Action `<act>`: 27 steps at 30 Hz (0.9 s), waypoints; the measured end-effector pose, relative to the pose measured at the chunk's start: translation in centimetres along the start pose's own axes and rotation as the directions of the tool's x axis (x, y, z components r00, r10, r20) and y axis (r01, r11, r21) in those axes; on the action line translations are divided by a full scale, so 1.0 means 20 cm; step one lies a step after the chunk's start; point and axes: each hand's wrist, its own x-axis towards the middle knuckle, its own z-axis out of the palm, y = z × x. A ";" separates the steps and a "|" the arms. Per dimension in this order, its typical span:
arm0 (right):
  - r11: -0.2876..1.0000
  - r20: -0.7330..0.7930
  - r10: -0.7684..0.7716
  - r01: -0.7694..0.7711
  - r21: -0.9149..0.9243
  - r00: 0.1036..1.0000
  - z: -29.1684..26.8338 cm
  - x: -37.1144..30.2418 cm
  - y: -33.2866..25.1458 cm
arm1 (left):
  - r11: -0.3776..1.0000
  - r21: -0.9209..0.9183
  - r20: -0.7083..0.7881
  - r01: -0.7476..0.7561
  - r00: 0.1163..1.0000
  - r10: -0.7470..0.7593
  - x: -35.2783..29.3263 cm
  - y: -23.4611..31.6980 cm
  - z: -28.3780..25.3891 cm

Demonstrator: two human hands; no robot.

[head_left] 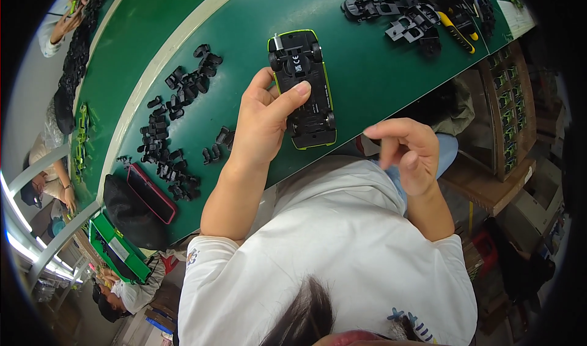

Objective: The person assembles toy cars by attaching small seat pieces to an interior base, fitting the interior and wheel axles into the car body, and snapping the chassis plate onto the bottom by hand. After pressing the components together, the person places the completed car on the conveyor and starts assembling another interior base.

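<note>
Pointing lengthwise away, underside up: toy car (312, 110) pinched in left hand (264, 112); right hand (414, 149) empty, half-curled.

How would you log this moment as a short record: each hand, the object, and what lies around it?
left hand: grips the toy car, thumb on its base
right hand: holding nothing, fingers partly curled
object state: black underside facing the camera, lime-green edge showing
surface: green table
left side: scattered small black parts, red-edged phone-like slab
far right: black plastic frames, yellow-and-black-handled tool
</note>
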 end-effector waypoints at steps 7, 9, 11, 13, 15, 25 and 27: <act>0.999 0.074 -0.041 0.039 0.028 0.996 0.03 0.03 0.02 | 1.000 0.022 -0.013 -0.021 1.000 0.021 0.00 -0.01 -0.01; 0.995 0.019 -0.058 0.056 0.077 0.998 0.00 -0.01 0.05 | 1.000 -0.023 -0.021 -0.004 1.000 0.003 0.01 0.00 -0.01; 0.967 -0.218 0.254 -0.251 0.040 0.943 0.06 0.03 0.01 | 0.999 -0.037 -0.037 -0.012 0.999 0.010 0.01 -0.01 -0.01; 0.883 -0.188 0.466 -0.440 0.163 0.865 0.15 0.08 -0.01 | 0.998 -0.052 -0.054 -0.020 0.998 0.017 0.00 -0.01 0.00; 0.865 -0.079 0.500 -0.492 0.097 0.863 0.19 0.09 -0.01 | 0.995 -0.095 -0.024 0.007 1.000 -0.010 0.00 0.00 0.01; 0.779 -0.075 0.557 -0.489 0.393 0.827 0.33 0.14 0.04 | 0.994 -0.107 -0.033 0.025 0.999 -0.028 -0.02 -0.04 0.05; 0.778 -0.096 0.552 -0.470 0.416 0.828 0.34 0.14 0.05 | 0.993 -0.119 -0.048 -0.003 0.999 -0.003 -0.03 -0.04 0.06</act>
